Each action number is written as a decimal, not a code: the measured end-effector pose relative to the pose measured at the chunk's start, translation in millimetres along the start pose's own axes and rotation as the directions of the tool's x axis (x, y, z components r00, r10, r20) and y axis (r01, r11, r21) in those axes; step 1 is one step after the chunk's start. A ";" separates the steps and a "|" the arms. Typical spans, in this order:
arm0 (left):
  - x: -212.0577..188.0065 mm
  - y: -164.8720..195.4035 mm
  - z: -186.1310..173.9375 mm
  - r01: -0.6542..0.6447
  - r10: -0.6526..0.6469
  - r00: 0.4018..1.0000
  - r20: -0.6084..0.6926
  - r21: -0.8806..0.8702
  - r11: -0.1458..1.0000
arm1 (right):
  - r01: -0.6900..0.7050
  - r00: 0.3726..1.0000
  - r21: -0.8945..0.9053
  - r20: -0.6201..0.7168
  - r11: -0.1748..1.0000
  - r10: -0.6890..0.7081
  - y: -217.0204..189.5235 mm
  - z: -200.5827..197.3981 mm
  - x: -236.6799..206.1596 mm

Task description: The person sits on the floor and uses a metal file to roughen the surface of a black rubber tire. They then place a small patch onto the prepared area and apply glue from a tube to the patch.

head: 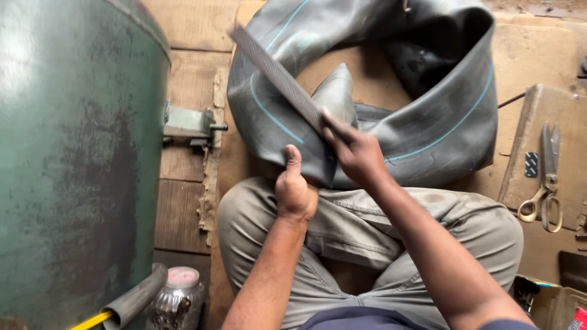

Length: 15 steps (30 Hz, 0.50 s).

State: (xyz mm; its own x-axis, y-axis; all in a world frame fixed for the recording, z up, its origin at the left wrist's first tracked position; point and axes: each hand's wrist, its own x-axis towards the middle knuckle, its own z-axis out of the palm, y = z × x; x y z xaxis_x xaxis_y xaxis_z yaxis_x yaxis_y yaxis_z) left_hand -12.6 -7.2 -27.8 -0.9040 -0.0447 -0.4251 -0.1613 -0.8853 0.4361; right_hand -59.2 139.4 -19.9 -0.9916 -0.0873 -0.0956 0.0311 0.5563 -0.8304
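1. Inner tube (428,122), black rubber with a thin blue line, is lying folded across the person's knees on the wooden floor.
2. Left hand (295,192) is gripping a pinched fold of the tube, thumb raised.
3. Right hand (358,153) is clasping a long flat file (275,73) against that fold.
4. Scissors (546,177) are resting on a board at right.

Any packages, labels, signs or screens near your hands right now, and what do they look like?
Glass jar: bottom left beside the green tank, clear, pale pink lid.
Red package corner: bottom right edge, mostly cut off.
Small dark patterned card: right, beside the scissors.
No signs or screens.
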 end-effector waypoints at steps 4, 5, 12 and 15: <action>-1.9 2.1 2.5 -0.001 0.001 1.000 -0.015 -0.007 1.000 | 0.154 0.972 0.223 -0.208 0.963 -0.107 1.5 -10.8 25.1; -2.4 2.4 2.0 -0.011 0.010 0.999 -0.053 -0.005 1.000 | 0.175 0.968 0.257 -0.221 0.951 -0.119 10.0 -17.6 15.3; 0.1 -4.5 -2.6 -0.056 0.051 0.988 -0.143 -0.031 0.998 | -0.595 0.782 0.365 0.059 0.716 0.620 74.9 -43.8 -61.2; 1.4 -6.2 -2.0 -0.099 0.108 0.972 -0.209 0.053 0.994 | -0.654 0.753 0.055 0.137 0.754 0.643 84.7 -46.1 -55.8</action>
State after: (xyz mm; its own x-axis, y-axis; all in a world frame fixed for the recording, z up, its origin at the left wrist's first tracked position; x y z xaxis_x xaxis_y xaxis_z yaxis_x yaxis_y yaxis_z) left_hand -12.1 -2.7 -32.7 -0.8131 -0.2362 -0.5320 -0.0913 -0.8509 0.5173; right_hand -7.0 229.5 -59.6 -0.7095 0.1787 -0.6817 0.6792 0.4314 -0.5938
